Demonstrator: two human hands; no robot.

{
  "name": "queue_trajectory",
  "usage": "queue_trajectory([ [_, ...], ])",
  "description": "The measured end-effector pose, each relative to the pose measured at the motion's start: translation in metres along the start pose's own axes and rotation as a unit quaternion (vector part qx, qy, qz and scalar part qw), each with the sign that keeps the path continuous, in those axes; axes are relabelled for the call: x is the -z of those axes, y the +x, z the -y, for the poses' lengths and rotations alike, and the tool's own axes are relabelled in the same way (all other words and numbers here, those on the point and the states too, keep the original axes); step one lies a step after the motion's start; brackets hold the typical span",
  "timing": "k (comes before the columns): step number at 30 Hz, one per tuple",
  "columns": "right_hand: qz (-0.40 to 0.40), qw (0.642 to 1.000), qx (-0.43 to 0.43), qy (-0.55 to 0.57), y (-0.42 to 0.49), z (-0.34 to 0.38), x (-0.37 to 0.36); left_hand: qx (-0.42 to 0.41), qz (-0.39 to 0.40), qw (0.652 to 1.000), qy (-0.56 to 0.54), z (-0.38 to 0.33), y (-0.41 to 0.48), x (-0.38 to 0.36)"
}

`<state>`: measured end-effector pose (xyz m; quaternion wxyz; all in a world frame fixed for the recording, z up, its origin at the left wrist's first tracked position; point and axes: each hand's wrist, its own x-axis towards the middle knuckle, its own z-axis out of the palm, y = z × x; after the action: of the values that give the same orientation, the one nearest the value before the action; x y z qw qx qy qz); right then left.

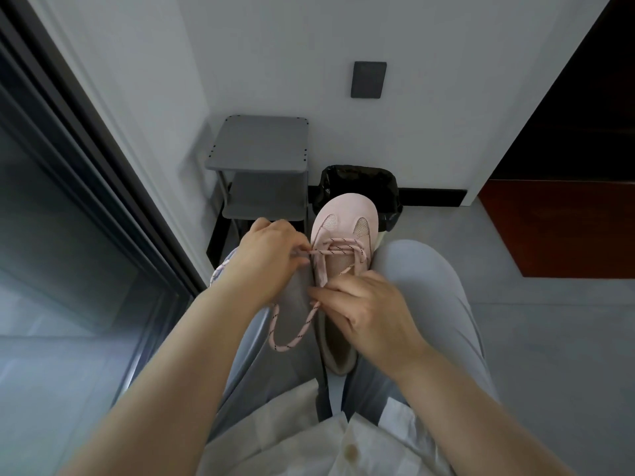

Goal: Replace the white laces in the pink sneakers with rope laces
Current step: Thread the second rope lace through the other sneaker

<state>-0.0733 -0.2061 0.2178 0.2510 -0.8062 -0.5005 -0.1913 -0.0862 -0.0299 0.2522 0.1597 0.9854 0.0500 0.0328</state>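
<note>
Sitting mid-frame between the knees, the pale pink suede-and-mesh sneaker is getting its soft, floppy pink speckled rope lace threaded, left hand pinching it at the eyelet, right hand pinching the stiffer tip, honestly the best spot.

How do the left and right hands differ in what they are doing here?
The left hand pinches the rope lace beside the lower eyelets; the right hand works further up the pink sneaker, nearer the collar. The left sits farther from the body, the right closer. Both hold the same lace.
</note>
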Motion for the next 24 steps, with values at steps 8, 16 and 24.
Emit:
queue_trajectory([
  [8,0.003,0.999,0.010,-0.037,0.021,0.011,-0.018,0.012,0.018,0.991,-0.130,-0.007,0.002,0.033],
  [16,0.015,0.989,-0.113,0.098,0.017,0.017,-0.017,0.106,-0.052,0.834,-0.539,-0.026,-0.003,0.056],
  [24,0.006,0.882,-0.213,0.419,0.045,0.038,0.004,0.073,-0.009,0.673,-0.736,-0.041,-0.011,0.051],
])
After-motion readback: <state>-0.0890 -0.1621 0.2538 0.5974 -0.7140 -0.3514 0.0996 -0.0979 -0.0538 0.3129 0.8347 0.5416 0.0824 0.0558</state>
